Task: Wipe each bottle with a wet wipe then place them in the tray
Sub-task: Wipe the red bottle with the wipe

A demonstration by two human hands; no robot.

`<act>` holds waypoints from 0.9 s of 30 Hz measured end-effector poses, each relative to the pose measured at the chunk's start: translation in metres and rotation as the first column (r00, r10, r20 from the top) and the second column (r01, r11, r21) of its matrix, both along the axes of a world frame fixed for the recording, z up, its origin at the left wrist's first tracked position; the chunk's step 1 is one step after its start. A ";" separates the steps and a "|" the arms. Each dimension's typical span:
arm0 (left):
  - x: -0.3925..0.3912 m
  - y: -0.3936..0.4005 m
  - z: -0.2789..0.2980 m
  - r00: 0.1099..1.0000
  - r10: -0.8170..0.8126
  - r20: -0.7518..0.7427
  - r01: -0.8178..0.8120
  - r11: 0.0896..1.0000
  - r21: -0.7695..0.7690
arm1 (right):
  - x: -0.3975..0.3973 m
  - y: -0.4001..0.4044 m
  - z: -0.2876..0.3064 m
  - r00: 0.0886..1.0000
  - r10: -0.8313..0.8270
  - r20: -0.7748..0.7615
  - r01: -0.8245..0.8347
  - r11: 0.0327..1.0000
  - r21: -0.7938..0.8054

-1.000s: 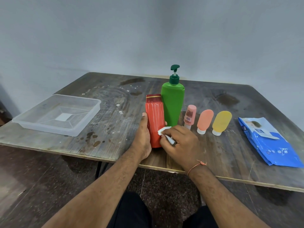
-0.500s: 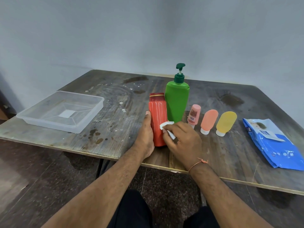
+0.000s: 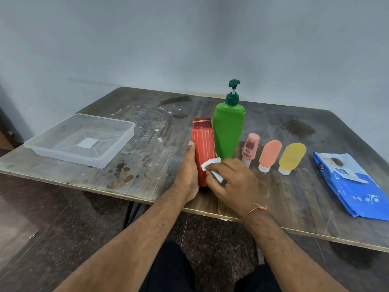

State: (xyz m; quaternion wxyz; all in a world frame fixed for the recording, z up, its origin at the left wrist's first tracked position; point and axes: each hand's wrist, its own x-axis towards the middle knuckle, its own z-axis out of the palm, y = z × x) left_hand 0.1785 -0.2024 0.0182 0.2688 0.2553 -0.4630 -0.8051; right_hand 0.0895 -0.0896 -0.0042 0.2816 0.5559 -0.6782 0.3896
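A red bottle (image 3: 203, 142) stands upright near the table's front edge. My left hand (image 3: 187, 173) grips its lower part from the left, thumb up along its side. My right hand (image 3: 232, 182) pinches a folded white wet wipe (image 3: 211, 167) and presses it against the bottle's lower front. Right behind stands a tall green pump bottle (image 3: 229, 131). To the right stand a small pink tube (image 3: 249, 147), a salmon tube (image 3: 269, 154) and a yellow tube (image 3: 291, 157), all cap down. A clear plastic tray (image 3: 105, 159) with nothing in it sits at the table's left.
A blue pack of wet wipes (image 3: 355, 186) lies at the right of the stained wooden table (image 3: 147, 157). The table's front edge runs just below my wrists. A grey wall stands behind the table.
My right hand has slid the wipe a little up the red bottle's front. The left hand keeps its hold and the bottle stays standing. The camera view shifted slightly.
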 end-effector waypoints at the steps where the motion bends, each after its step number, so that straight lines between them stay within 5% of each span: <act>1: 0.000 0.001 0.000 1.000 -0.001 0.000 0.001 1.000 -0.002 | 0.000 0.000 0.000 1.000 -0.010 -0.005 0.010 1.000 -0.002; 27: -0.002 -0.001 -0.003 1.000 0.001 -0.001 -0.001 0.999 -0.049 | 0.002 -0.004 0.000 0.999 -0.044 -0.032 0.042 0.998 -0.038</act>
